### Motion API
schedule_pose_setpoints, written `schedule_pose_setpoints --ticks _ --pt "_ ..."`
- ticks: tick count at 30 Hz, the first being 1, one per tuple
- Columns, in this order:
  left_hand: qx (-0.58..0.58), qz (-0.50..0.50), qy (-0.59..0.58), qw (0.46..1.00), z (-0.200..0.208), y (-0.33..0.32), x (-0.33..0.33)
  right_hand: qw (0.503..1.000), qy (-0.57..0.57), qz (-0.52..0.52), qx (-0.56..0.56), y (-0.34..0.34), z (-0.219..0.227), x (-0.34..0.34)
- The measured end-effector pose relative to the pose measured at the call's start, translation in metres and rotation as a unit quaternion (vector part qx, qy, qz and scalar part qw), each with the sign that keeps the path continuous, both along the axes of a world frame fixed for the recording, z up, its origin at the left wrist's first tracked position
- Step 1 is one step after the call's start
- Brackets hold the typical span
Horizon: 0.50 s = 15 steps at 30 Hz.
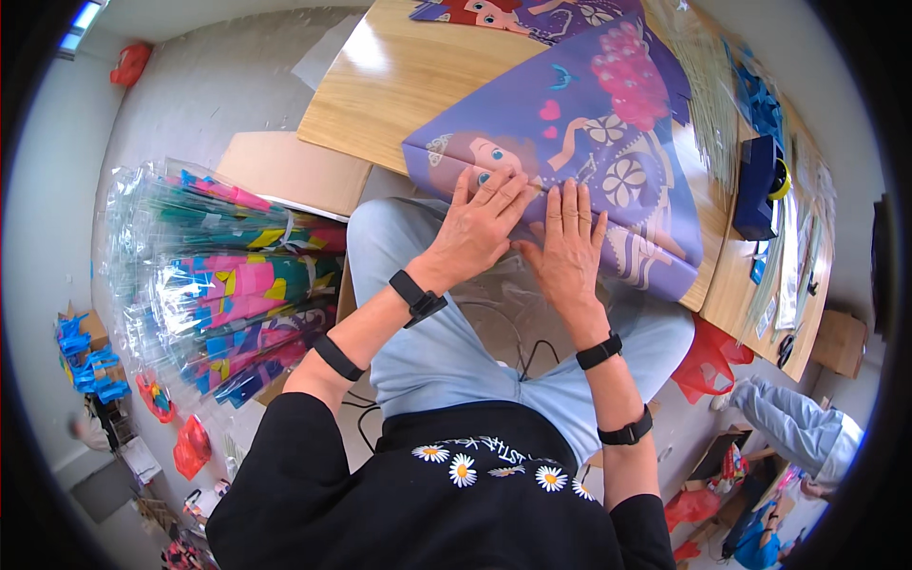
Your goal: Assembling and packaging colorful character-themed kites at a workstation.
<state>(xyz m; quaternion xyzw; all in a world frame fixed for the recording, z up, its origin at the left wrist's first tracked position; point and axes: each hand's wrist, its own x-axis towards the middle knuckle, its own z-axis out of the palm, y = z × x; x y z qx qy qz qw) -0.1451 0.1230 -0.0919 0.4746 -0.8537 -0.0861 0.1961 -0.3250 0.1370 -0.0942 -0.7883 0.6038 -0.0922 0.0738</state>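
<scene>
A purple sheet printed with a cartoon princess, pink flowers and hearts lies over the near edge of the wooden table. Its near edge reaches out above my lap. My left hand rests on the sheet by the printed face, fingers stretched out. Just to its right, my right hand presses flat near the same edge, its fingers straight and thumb toward the left hand. Neither hand grips anything. Another printed sheet lies farther back, partly under this one.
Thin pale rods lie on the table's right side, near a dark blue tape dispenser and scissors. Plastic-wrapped colourful bundles and a cardboard box are at my left. Another person's legs show at right.
</scene>
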Motion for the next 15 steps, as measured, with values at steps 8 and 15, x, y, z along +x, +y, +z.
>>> schedule_pose_setpoints --ticks 8,15 --pt "-0.022 0.015 0.039 0.999 -0.007 -0.001 0.002 0.995 -0.034 0.092 -0.033 -0.019 0.015 0.004" --pt "-0.023 0.019 0.026 0.999 -0.013 0.002 0.002 0.992 0.009 0.118 -0.045 -0.052 -0.002 -0.008"
